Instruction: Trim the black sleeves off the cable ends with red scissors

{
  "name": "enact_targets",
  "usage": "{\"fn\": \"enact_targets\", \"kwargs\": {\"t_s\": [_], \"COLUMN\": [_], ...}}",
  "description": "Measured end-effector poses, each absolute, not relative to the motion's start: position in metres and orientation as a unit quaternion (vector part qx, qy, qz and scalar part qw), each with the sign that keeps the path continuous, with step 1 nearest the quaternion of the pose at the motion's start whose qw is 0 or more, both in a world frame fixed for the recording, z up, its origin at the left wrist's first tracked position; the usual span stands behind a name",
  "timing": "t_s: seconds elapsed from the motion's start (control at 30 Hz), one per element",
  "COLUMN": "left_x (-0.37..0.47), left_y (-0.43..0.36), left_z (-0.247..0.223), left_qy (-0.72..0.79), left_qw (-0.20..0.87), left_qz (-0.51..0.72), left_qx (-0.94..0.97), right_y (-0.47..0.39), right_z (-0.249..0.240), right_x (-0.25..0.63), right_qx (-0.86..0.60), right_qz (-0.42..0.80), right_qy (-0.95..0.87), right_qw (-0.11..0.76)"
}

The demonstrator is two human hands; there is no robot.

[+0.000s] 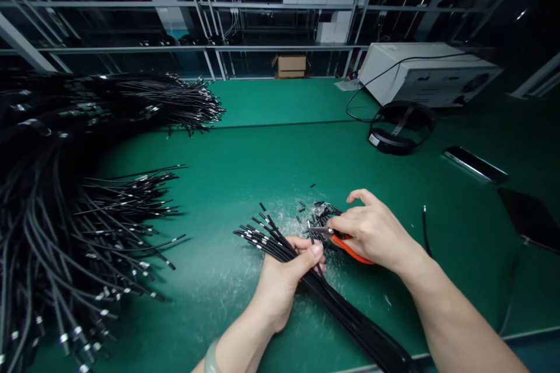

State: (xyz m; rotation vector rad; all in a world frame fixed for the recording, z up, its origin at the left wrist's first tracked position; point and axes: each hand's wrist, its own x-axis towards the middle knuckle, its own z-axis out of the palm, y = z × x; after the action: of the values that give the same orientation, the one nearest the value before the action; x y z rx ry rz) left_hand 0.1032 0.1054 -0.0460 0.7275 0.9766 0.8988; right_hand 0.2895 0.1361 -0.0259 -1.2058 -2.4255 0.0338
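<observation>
My left hand (289, 268) is closed around a bundle of black cables (341, 309), whose ends with white bands fan out to the upper left. One cable end stands apart from the bundle, between my left thumb and fingers. My right hand (371, 230) grips orange-handled scissors (352, 249), and their blades reach that single cable end. Whether the blades touch it I cannot tell. Beneath and behind the blades lies a heap of short black cut pieces (321, 215), with pale fibres scattered around it on the green table mat (210, 186).
Large piles of black cables (56, 198) cover the left side. To the right are a black headset (400, 128), a phone (475, 164), a loose cable piece (425, 230) and a dark flat object (529, 215). A white machine (429, 73) stands behind, near a cardboard box (291, 64).
</observation>
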Motion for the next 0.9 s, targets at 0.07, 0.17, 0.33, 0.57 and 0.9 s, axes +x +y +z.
{"fn": "enact_targets", "kwargs": {"t_s": [0.07, 0.17, 0.33, 0.57, 0.9], "left_x": [0.103, 0.102, 0.101, 0.101, 0.101], "left_y": [0.106, 0.108, 0.110, 0.108, 0.108], "left_z": [-0.045, -0.041, -0.039, -0.040, -0.040], "left_qy": [0.442, 0.432, 0.395, 0.394, 0.402], "left_qw": [0.733, 0.744, 0.762, 0.770, 0.769], "left_qz": [0.404, 0.396, 0.391, 0.393, 0.388], "left_qx": [0.324, 0.320, 0.332, 0.314, 0.311], "right_y": [0.135, 0.133, 0.130, 0.131, 0.132], "right_z": [-0.027, -0.028, -0.028, -0.027, -0.027], "right_x": [0.285, 0.273, 0.260, 0.259, 0.260], "right_qx": [-0.478, -0.528, -0.464, -0.438, -0.449], "right_qz": [0.107, 0.356, 0.606, 0.639, 0.629], "right_qy": [-0.818, -0.675, -0.551, -0.504, -0.509], "right_qw": [0.303, 0.373, 0.339, 0.382, 0.380]}}
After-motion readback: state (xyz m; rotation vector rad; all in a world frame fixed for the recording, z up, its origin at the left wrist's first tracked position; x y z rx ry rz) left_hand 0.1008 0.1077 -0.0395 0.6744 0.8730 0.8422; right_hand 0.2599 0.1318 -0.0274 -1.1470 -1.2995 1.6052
